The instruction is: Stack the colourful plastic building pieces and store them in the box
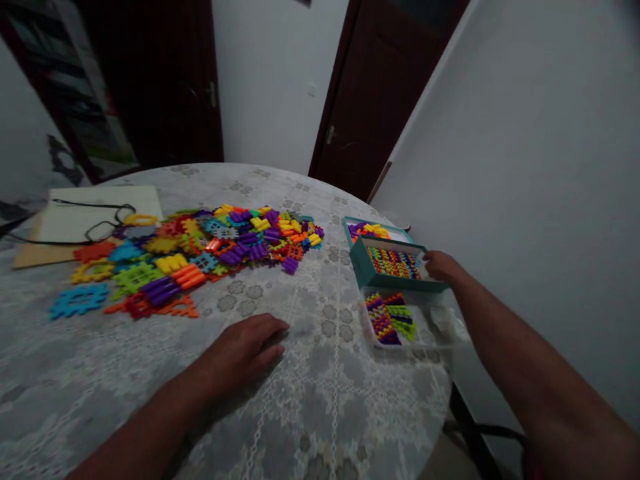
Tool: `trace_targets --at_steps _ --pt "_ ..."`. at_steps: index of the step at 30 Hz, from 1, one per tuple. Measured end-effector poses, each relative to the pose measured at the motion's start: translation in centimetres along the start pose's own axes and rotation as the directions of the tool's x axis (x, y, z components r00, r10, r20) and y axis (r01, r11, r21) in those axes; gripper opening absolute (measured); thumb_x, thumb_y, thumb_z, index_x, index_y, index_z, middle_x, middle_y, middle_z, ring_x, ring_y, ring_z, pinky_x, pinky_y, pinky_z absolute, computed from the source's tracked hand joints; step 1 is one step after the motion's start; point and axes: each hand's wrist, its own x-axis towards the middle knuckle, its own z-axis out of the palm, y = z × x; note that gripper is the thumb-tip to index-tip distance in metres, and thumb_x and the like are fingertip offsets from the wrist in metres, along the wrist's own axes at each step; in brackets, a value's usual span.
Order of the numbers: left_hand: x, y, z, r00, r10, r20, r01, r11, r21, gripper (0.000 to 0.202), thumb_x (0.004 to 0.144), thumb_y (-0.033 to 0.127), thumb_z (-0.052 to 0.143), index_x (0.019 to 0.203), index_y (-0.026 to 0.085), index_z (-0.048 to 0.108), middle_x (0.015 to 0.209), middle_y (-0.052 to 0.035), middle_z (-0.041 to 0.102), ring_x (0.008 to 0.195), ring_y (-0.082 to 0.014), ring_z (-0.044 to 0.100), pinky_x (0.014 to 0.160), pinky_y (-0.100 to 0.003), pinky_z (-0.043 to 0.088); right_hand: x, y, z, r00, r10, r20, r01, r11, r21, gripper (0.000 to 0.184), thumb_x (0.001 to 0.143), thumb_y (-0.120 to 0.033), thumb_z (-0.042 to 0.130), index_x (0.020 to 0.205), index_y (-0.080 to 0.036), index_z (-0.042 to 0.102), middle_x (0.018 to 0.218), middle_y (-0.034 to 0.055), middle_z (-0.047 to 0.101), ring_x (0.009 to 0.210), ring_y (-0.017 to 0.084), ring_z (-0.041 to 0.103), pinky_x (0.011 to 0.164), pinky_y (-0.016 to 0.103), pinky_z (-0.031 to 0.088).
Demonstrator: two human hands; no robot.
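My left hand (244, 352) lies flat on the lace tablecloth (310, 400), fingers stretched out, holding nothing. My right hand (440, 265) reaches to the right edge of a teal box (361, 265) filled with small coloured pieces; its fingers touch or grip the box's right end, and I cannot make out which. In front of that box sits a clear plastic tray (425, 333) with more coloured pieces. A second teal tray (369, 229) lies behind the box. A wide pile of colourful plastic building pieces (200, 257) spreads across the table's middle and left.
A notebook or pad (80, 220) with eyeglasses (107, 227) on it lies at the far left. The round table's edge runs close by the boxes on the right. Two dark doors (380, 93) and a white wall stand behind.
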Motion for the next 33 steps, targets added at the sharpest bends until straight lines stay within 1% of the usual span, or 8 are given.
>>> trace_targets --at_steps 6,11,13,16,19,21,27,33 --pt "-0.4 0.9 -0.1 1.0 0.006 0.012 -0.006 0.998 0.054 0.031 0.1 0.029 0.062 0.128 0.023 0.072 0.126 -0.0095 0.078 0.111 -0.0239 0.074 0.103 -0.038 0.057 -6.2 -6.0 -2.8 0.868 -0.212 -0.448 0.287 0.952 0.105 0.039 0.102 -0.026 0.051 0.129 -0.014 0.076 0.125 0.0209 0.08 0.112 0.035 0.078 0.1 0.042 0.06" --pt "-0.2 -0.2 1.3 0.972 0.079 -0.222 -0.07 0.996 0.052 0.023 0.103 0.027 0.062 0.122 0.023 0.074 0.114 -0.0079 0.081 0.106 -0.024 0.075 0.099 -0.04 0.06 -16.9 -17.3 1.2 0.598 -0.594 -0.538 0.789 0.556 0.262 0.034 0.107 -0.035 0.051 0.132 -0.021 0.07 0.128 0.0141 0.077 0.111 0.028 0.077 0.099 0.044 0.063" --pt "0.0 -0.8 1.1 0.881 0.067 -0.468 -0.04 0.997 0.066 0.022 0.104 0.025 0.06 0.121 0.022 0.074 0.112 -0.0095 0.08 0.109 -0.0253 0.075 0.103 -0.043 0.06 -20.1 -21.9 4.6 0.534 -0.639 -0.553 0.845 0.425 0.325 0.038 0.108 -0.034 0.051 0.142 -0.022 0.063 0.14 0.0155 0.071 0.127 0.03 0.071 0.109 0.048 0.061" --pt "-0.2 -2.3 -1.0 0.617 0.013 -0.787 0.119 0.987 0.109 0.029 0.104 0.024 0.06 0.13 0.023 0.07 0.127 -0.012 0.076 0.125 -0.0291 0.069 0.116 -0.051 0.055 -22.9 -27.2 9.7 0.511 -0.611 -0.605 0.859 0.387 0.335 0.046 0.109 -0.035 0.052 0.152 -0.017 0.055 0.154 0.0218 0.06 0.146 0.035 0.058 0.119 0.057 0.054" --pt "-1.4 -4.7 -4.4 0.398 -0.068 -0.915 0.342 0.936 0.079 0.046 0.1 0.025 0.065 0.146 0.023 0.062 0.143 -0.0142 0.066 0.138 -0.0311 0.062 0.124 -0.053 0.049 -23.9 -29.5 12.9 0.5 -0.619 -0.606 0.864 0.4 0.305 0.052 0.108 -0.037 0.057 0.156 -0.017 0.052 0.162 0.0224 0.053 0.151 0.039 0.052 0.119 0.061 0.052" --pt "-2.8 -7.0 -6.6 0.337 -0.111 -0.935 0.469 0.881 0.065 0.054 0.098 0.029 0.068 0.15 0.02 0.059 0.149 -0.0175 0.061 0.144 -0.034 0.058 0.126 -0.054 0.046 -24.1 -29.7 13.9 0.477 -0.637 -0.606 0.877 0.391 0.279 0.051 0.108 -0.038 0.058 0.155 -0.02 0.054 0.162 0.0207 0.054 0.149 0.039 0.053 0.119 0.061 0.052" --pt "-7.1 -14.7 -10.4 0.457 -0.316 -0.831 0.737 0.658 0.155 0.059 0.104 0.046 0.062 0.155 0.017 0.056 0.161 -0.0212 0.055 0.153 -0.0367 0.049 0.13 -0.056 0.039 -23.8 -29.1 15.1 0.421 -0.64 -0.643 0.904 0.356 0.237 0.046 0.109 -0.038 0.056 0.152 -0.022 0.056 0.155 0.0187 0.061 0.142 0.036 0.059 0.118 0.058 0.05" --pt "-7.4 -18.4 -12.4 0.556 -0.416 -0.72 0.766 0.592 0.249 0.067 0.107 0.055 0.052 0.161 0.014 0.052 0.167 -0.0219 0.052 0.157 -0.0371 0.045 0.131 -0.053 0.033 -23.7 -29.3 15.6 0.412 -0.621 -0.667 0.906 0.355 0.23 0.044 0.109 -0.038 0.054 0.151 -0.024 0.055 0.152 0.0174 0.063 0.14 0.035 0.06 0.118 0.057 0.05"
